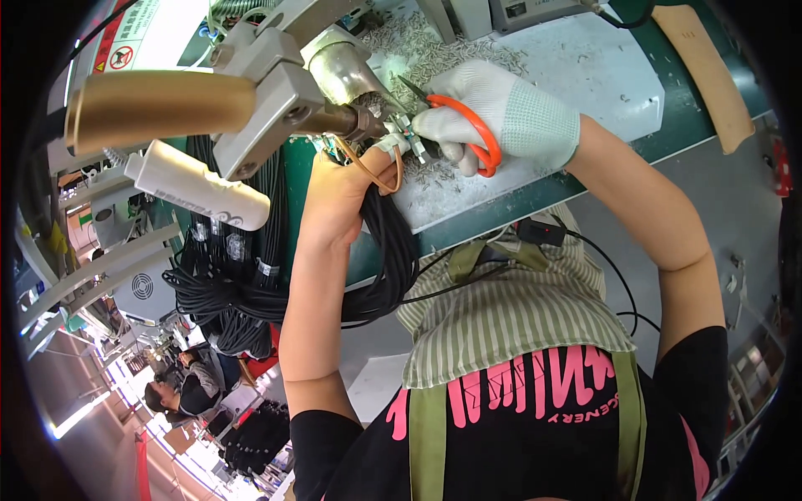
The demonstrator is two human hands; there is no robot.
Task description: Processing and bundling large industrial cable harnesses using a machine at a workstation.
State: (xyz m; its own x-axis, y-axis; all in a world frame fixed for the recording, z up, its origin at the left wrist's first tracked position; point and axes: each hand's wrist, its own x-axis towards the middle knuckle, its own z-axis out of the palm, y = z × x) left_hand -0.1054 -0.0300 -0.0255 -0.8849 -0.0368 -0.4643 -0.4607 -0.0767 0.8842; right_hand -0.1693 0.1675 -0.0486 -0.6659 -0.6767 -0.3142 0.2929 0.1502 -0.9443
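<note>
My left hand [347, 188], bare apart from white coverings on the fingertips, is closed around the end of a black cable [391, 242] that hangs down over the table edge. A small connector with metal and green parts [408, 134] shows at its fingertips, right beside the tip of the clamped iron. My right hand [476, 108], in a white knit glove, pinches at that connector. Orange-handled scissors [489, 138] hang on its fingers, the dark blades pointing to the upper left. What lies between the pinched fingertips is partly hidden.
A tan-handled iron [167, 108] sits in a grey metal clamp [280, 108] at upper left, with a metal nozzle [342, 71] behind. Small metal clippings [443, 54] litter the white sheet [585, 75]. Bundled black cables [225, 292] hang at left. A person [184, 388] sits farther off.
</note>
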